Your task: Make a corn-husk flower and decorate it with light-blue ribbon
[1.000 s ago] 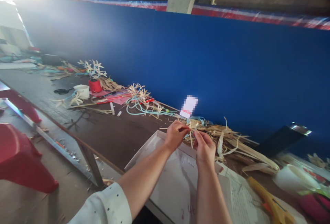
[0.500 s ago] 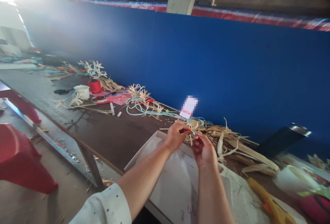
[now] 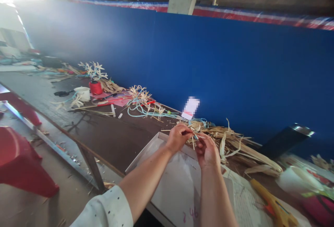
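My left hand (image 3: 179, 137) pinches a pale husk strip (image 3: 193, 142) between thumb and fingertips. Close beside it, my right hand (image 3: 208, 149) has its fingers bent in on the same small piece, which has a bit of light blue at its middle. Both hands are over the far end of a shallow white box (image 3: 172, 178). Just behind the fingers lies a heap of dry corn husks (image 3: 235, 143). Pale husk flowers on light blue stems (image 3: 141, 94) rest on the table to the left.
A yellow glue gun (image 3: 273, 202) lies at the lower right, near a white roll (image 3: 300, 181) and a dark cylinder (image 3: 285, 140). Leftward are a white cup (image 3: 82, 94), a red spool (image 3: 95, 87) and black scissors (image 3: 62, 93). A red stool (image 3: 21, 161) stands beside the table; a blue panel (image 3: 235, 70) rises behind.
The fingers of my right hand have shifted slightly on the husk piece. My left hand keeps its pinch, and the things on the table have not moved.
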Tool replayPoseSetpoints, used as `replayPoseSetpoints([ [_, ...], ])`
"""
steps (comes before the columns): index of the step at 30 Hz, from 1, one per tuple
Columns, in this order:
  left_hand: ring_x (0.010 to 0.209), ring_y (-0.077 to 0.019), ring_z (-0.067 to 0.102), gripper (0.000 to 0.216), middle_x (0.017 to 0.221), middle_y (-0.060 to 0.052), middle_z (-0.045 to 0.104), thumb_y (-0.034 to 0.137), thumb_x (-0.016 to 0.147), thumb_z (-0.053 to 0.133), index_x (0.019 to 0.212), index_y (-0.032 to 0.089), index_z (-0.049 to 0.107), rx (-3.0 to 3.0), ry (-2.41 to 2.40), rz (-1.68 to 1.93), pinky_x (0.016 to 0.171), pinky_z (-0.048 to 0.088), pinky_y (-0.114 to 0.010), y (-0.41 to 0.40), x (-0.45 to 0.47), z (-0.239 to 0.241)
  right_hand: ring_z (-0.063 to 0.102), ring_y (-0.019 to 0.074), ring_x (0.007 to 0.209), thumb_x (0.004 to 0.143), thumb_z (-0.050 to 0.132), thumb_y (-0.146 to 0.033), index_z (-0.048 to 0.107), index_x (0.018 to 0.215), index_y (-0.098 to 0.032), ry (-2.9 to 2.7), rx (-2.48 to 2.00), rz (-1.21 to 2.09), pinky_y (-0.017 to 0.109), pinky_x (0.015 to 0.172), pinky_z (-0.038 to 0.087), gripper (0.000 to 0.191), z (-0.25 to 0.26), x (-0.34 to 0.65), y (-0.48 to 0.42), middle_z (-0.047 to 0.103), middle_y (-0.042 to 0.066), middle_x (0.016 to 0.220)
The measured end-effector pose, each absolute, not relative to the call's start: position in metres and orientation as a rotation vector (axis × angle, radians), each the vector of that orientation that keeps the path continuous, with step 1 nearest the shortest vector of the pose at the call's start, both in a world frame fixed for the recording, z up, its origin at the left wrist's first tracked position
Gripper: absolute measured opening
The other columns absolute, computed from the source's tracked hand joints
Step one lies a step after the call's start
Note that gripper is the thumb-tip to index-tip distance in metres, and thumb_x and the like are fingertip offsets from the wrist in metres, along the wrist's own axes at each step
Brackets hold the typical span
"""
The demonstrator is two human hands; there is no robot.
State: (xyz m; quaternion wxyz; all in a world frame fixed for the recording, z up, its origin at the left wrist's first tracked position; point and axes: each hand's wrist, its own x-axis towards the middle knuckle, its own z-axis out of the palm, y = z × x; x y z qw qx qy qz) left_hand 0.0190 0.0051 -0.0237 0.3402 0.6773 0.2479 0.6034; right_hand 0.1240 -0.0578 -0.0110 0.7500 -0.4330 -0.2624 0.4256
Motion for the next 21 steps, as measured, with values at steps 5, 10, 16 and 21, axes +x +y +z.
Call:
replayPoseSetpoints([
  [5,0.069,-0.0106,0.055,0.005,0.072,-0.002,0.059,0.019,0.067,0.067,0.071,0.016,0.068,1.777,0.651,1.563,0.063,0.043,-0.021,0.005,0.019,-0.0244,0.038,0.0013,0.041,0.057,0.07,-0.025,0.061,0.076,-0.017,-0.541,-0.952,0.948,0.012,0.03,0.019,0.021,-0.0108,0.125,-0.0571,0.054,-0.006,0.065],
  [10,0.071,-0.0108,0.055,0.004,0.074,-0.002,0.059,0.015,0.067,0.066,0.071,0.016,0.068,1.794,0.657,1.568,0.064,0.044,-0.021,0.0044,0.0184,-0.0242,0.035,0.0007,0.04,0.054,0.07,-0.023,0.061,0.074,-0.016,-0.519,-0.947,0.993,0.011,0.029,0.018,0.023,-0.0076,0.1239,-0.0577,0.053,-0.006,0.063],
  [16,0.071,-0.0107,0.055,0.004,0.073,-0.002,0.06,0.014,0.068,0.065,0.07,0.016,0.067,1.835,0.634,1.587,0.065,0.043,-0.021,0.0052,0.0173,-0.0258,0.035,0.0007,0.039,0.053,0.07,-0.023,0.061,0.075,-0.016,-0.487,-0.962,1.009,0.011,0.029,0.018,0.025,-0.0057,0.1229,-0.0591,0.054,-0.006,0.061],
  [21,0.071,-0.0106,0.055,0.005,0.072,-0.001,0.06,0.014,0.068,0.064,0.071,0.017,0.068,1.872,0.625,1.604,0.067,0.044,-0.021,0.006,0.0169,-0.0273,0.035,0.0009,0.039,0.053,0.069,-0.022,0.061,0.073,-0.016,-0.51,-0.961,1.021,0.011,0.028,0.018,0.022,-0.0053,0.1228,-0.0595,0.054,-0.006,0.061],
])
